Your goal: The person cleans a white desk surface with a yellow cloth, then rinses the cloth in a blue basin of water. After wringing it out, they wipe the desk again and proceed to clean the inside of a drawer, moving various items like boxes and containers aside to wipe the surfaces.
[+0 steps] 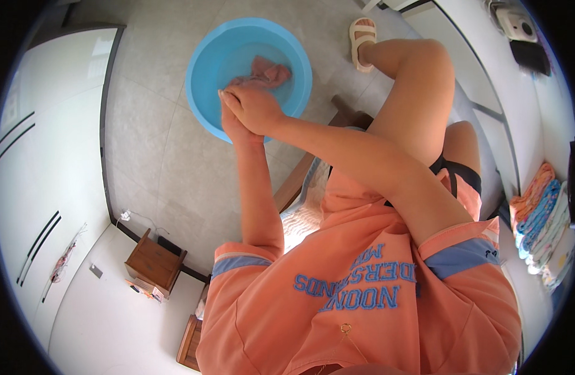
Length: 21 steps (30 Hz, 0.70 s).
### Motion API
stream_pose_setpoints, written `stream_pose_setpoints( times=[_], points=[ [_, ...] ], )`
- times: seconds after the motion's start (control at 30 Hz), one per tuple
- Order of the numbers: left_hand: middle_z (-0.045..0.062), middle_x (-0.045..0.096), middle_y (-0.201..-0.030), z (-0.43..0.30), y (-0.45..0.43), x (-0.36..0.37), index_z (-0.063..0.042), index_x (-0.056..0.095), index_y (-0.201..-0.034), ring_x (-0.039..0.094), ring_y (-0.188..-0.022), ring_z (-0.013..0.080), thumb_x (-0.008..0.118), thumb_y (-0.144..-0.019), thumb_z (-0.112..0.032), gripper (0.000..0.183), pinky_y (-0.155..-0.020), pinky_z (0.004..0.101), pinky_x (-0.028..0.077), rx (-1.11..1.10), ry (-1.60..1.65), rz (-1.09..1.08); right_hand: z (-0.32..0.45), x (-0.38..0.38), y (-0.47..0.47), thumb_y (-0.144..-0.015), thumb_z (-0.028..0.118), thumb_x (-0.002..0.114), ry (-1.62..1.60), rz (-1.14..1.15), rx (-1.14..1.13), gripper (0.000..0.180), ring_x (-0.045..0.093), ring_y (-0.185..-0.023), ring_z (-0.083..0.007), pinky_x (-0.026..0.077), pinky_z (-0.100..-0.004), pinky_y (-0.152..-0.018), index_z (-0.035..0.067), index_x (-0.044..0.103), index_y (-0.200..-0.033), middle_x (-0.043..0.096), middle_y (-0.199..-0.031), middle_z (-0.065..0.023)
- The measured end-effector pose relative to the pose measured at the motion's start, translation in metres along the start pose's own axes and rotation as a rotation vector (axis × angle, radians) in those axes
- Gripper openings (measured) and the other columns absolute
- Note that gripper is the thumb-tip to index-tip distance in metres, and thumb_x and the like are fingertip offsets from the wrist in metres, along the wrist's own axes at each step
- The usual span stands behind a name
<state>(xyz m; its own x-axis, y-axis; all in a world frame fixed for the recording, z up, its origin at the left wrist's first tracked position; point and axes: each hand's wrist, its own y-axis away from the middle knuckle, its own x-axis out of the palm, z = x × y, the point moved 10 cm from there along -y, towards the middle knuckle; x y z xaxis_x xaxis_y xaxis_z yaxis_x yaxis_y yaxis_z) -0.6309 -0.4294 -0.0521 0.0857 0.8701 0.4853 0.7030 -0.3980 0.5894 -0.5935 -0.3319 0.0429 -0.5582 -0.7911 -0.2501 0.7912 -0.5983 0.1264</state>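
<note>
A light blue plastic basin with water in it stands on the floor before me. A reddish-pink cloth lies partly bunched in the water, and its near end runs to the upper edge of my hands. My right hand is laid over my left hand, its fingers curled, both at the near left part of the basin. The palms press together, so what is between them is hidden. I cannot tell whether either hand grips the cloth.
Grey floor tiles surround the basin. My sandalled foot is at its right. A wooden bed edge is close to my left forearm. White cabinets line the left side, with a small wooden nightstand nearby. Folded fabrics are at the right.
</note>
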Motion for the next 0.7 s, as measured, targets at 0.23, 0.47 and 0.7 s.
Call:
stream_pose_setpoints(
  times=[0.23, 0.47, 0.7],
  points=[
    [0.019, 0.048, -0.144, 0.006, 0.005, -0.010, -0.013, 0.043, -0.142, 0.052, -0.127, 0.0319, 0.064, -0.094, -0.034, 0.056, -0.109, 0.0482, 0.043, 0.009, -0.117, -0.109, -0.027, 0.012, 0.007, -0.101, 0.029, 0.046, -0.071, 0.067, 0.153, 0.032, 0.065, -0.089, -0.0360, 0.050, -0.0445, -0.077, 0.006, 0.067, -0.097, 0.070, -0.098, -0.0155],
    [0.014, 0.043, -0.147, -0.027, 0.028, 0.050, -0.009, 0.041, -0.148, 0.044, -0.135, 0.0298, 0.030, -0.107, -0.050, 0.058, -0.111, 0.0447, 0.038, 0.057, -0.203, 0.152, -0.044, -0.001, 0.000, -0.100, 0.029, 0.051, -0.350, 0.016, 0.136, 0.042, 0.048, -0.132, -0.0324, 0.039, -0.0393, -0.108, 0.010, 0.056, -0.137, 0.053, -0.141, -0.0186],
    [0.013, 0.038, -0.154, -0.041, 0.043, 0.043, -0.013, 0.039, -0.151, 0.033, -0.142, 0.0347, 0.031, -0.103, -0.052, 0.062, -0.115, 0.0483, 0.032, 0.059, 0.153, 0.194, 0.030, 0.008, 0.041, -0.093, 0.035, 0.062, -0.004, 0.121, -0.281, 0.055, 0.036, -0.143, -0.0347, 0.029, -0.0455, -0.117, 0.008, 0.054, -0.140, 0.046, -0.150, -0.0164]
  ],
)
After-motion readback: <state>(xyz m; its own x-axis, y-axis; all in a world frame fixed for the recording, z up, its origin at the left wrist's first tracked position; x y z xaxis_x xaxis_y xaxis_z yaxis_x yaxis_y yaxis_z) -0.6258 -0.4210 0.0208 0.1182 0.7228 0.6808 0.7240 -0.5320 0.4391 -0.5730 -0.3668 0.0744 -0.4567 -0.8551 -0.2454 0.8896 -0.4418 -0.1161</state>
